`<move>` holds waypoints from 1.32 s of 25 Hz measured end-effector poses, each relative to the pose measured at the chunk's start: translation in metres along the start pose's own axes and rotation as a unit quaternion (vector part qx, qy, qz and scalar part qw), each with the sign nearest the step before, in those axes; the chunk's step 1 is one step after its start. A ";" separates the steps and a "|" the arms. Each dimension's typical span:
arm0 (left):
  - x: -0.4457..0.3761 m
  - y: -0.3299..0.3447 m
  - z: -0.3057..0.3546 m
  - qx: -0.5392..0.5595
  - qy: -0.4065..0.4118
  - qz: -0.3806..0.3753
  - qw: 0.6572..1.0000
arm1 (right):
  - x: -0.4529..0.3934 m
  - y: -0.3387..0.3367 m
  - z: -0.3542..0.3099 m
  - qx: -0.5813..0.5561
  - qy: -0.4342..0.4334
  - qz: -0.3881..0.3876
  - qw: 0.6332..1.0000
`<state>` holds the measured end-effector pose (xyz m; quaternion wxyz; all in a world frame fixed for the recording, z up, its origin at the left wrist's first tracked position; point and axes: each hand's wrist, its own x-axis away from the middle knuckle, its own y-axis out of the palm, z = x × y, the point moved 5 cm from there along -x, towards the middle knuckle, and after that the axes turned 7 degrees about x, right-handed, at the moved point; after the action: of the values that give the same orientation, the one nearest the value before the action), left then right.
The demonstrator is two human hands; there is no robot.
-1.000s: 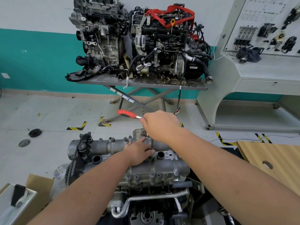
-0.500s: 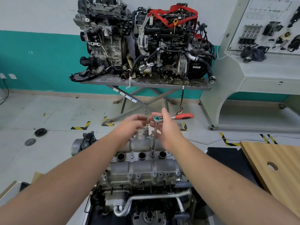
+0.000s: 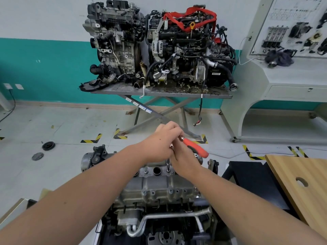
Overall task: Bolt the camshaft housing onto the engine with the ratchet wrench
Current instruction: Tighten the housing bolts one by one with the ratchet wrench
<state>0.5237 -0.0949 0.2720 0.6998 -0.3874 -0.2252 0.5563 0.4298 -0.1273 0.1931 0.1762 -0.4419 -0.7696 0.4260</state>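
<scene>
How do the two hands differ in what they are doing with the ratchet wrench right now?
The left hand sits higher, curled over the head end of the ratchet wrench; the right hand sits lower, at the extension shaft above the camshaft housing. The left hand crosses over in front; the right hand lies partly behind it. Neither holds the red handle, which sticks out free to the right. Both bare hands meet at the tool.

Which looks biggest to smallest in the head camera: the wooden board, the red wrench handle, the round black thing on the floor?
1. wooden board, partly cut off
2. red wrench handle
3. round black thing, farther away, so it may only look smaller than the handle
</scene>
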 end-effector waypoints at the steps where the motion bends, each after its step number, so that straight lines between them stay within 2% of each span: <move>1: -0.001 0.001 0.000 0.003 0.008 0.025 1.000 | 0.002 0.004 0.006 -0.011 0.011 -0.025 1.000; 4: 0.000 0.004 -0.001 0.105 0.035 0.115 0.987 | 0.005 0.007 0.017 0.045 0.051 -0.046 0.997; 6: 0.003 0.006 -0.002 0.176 0.047 0.164 0.969 | 0.008 0.015 0.021 0.088 0.042 -0.070 0.993; 9: 0.007 0.011 -0.002 0.226 0.076 0.233 0.943 | 0.013 0.025 0.029 0.035 0.058 -0.093 0.993; 10: 0.005 0.015 -0.003 0.277 0.063 0.245 0.927 | 0.013 0.027 0.032 0.041 0.063 -0.092 0.993; 11: 0.003 0.020 -0.005 0.363 0.023 0.250 0.897 | 0.012 0.030 0.034 0.052 0.064 -0.082 0.993; 13: -0.006 0.033 -0.008 0.546 -0.057 0.241 0.800 | 0.013 0.032 0.037 0.069 0.075 -0.043 0.994; 14: -0.010 0.037 -0.008 0.604 -0.075 0.243 0.755 | 0.015 0.032 0.038 0.075 0.083 -0.025 0.993; 17: -0.016 0.034 -0.011 0.690 -0.139 0.261 0.661 | 0.016 0.037 0.041 0.066 0.090 -0.039 0.993; 18: -0.017 0.030 -0.012 0.695 -0.171 0.265 0.646 | 0.016 0.039 0.042 0.060 0.093 -0.057 0.992; 19: -0.017 0.026 -0.014 0.683 -0.204 0.262 0.651 | 0.017 0.040 0.042 0.063 0.096 -0.070 0.991; 20: -0.018 0.022 -0.015 0.656 -0.235 0.246 0.673 | 0.017 0.041 0.042 0.074 0.096 -0.076 0.990; 23: -0.017 0.006 -0.009 0.516 -0.306 0.123 0.790 | 0.018 0.043 0.040 0.103 0.078 -0.070 0.989; 25: -0.018 -0.009 -0.004 0.346 -0.312 0.040 0.884 | 0.019 0.043 0.039 0.110 0.068 -0.066 0.989; 27: -0.025 -0.021 0.002 0.128 -0.280 -0.018 0.951 | 0.018 0.041 0.037 0.113 0.067 -0.064 0.989; 28: -0.029 -0.024 0.007 0.004 -0.251 -0.040 0.967 | 0.018 0.041 0.035 0.112 0.070 -0.065 0.989; 30: -0.037 -0.024 0.019 -0.210 -0.185 -0.057 0.958 | 0.019 0.041 0.033 0.119 0.075 -0.065 0.988; 32: -0.038 -0.013 0.027 -0.326 -0.101 -0.034 0.939 | 0.020 0.041 0.033 0.135 0.088 -0.058 0.985; 33: -0.035 -0.007 0.031 -0.351 -0.030 -0.004 0.936 | 0.019 0.041 0.034 0.138 0.096 -0.056 0.984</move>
<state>0.4946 -0.1193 0.2999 0.5143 -0.5906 -0.4289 0.4502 0.4190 -0.1179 0.1385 0.3322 -0.4086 -0.7066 0.4727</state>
